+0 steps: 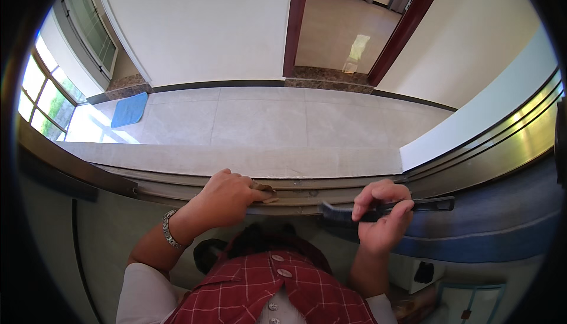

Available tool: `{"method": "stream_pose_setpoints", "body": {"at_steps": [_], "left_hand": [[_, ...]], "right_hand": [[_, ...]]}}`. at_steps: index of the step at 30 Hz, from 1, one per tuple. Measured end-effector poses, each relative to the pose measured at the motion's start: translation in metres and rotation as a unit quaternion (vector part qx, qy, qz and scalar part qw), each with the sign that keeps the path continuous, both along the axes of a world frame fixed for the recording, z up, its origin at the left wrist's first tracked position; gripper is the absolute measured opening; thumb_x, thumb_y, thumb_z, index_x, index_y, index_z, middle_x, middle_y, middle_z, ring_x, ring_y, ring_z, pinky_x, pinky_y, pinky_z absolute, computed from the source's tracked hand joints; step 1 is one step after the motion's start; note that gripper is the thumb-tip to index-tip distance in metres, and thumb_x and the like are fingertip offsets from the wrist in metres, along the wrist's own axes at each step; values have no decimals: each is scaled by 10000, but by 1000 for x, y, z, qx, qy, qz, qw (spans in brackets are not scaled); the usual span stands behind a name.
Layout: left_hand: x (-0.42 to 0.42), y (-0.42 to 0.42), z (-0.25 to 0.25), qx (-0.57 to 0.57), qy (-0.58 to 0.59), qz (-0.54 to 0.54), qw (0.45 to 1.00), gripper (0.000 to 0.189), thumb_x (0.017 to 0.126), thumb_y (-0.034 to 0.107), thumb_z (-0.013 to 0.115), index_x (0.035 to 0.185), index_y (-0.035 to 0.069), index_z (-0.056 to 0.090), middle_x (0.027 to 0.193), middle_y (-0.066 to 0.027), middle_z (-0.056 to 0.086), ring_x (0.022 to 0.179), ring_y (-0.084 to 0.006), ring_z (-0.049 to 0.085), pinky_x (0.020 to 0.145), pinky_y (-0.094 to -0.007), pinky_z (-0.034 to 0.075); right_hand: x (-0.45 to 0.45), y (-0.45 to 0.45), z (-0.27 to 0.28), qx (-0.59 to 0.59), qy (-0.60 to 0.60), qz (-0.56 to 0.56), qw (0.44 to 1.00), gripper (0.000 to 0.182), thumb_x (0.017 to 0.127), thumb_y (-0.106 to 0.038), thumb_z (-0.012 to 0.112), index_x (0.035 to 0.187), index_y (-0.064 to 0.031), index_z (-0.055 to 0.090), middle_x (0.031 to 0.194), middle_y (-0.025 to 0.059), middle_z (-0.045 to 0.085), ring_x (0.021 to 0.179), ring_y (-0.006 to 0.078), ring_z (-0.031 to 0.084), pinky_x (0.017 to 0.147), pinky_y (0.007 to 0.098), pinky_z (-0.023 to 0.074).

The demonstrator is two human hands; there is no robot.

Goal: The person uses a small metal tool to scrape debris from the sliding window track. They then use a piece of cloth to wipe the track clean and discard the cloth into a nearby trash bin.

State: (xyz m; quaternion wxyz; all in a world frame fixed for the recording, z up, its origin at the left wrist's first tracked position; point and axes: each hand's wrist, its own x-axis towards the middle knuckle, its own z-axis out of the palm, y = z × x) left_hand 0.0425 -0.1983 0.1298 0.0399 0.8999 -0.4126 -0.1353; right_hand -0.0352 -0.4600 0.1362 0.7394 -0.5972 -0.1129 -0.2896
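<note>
A sliding window's bronze metal track (292,195) runs across in front of me, with long grooves and some dark specks in it. My left hand (228,197) lies on the track, its fingers closed around a small crumpled brown piece (266,192), perhaps a cloth; most of it is hidden by the hand. To the right, my right hand (383,215) grips a black brush (339,217) by its handle. Its bristle end points left, close to the near edge of the track, and looks blurred. Whether the bristles touch the track I cannot tell.
Past the track lies a pale stone sill (248,158), then a tiled floor with a blue mat (129,110). A dark red door frame (297,22) stands beyond. Bronze window frame (500,147) curves along the right. A white box (409,273) is at lower right.
</note>
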Motion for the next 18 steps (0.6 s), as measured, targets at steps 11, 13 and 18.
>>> {"method": "stream_pose_setpoints", "body": {"at_steps": [11, 13, 18], "left_hand": [[3, 6, -15, -47, -16, -1, 999, 494, 761, 36, 597, 1172, 287, 707, 835, -35, 649, 823, -238, 635, 787, -383, 453], [5, 8, -12, -34, -9, -2, 999, 493, 761, 37, 598, 1170, 289, 709, 836, -37, 650, 821, -241, 636, 784, -385, 455], [9, 16, -13, -76, 1, -17, 997, 463, 761, 43, 589, 1149, 259, 721, 845, -56, 668, 827, -257, 654, 775, -385, 456]], "right_hand": [[31, 5, -25, -238, -16, -176, 955, 207, 926, -171, 693, 777, -33, 650, 738, 53, 610, 620, 165, 538, 563, 277, 408], [34, 3, -19, -372, -6, -199, 907, 189, 879, -168, 735, 759, -42, 659, 690, 55, 571, 594, 207, 526, 540, 305, 402], [26, -4, 20, -501, 159, -40, 850, 261, 786, -281, 822, 741, -62, 687, 638, 79, 527, 566, 250, 516, 522, 358, 411]]}}
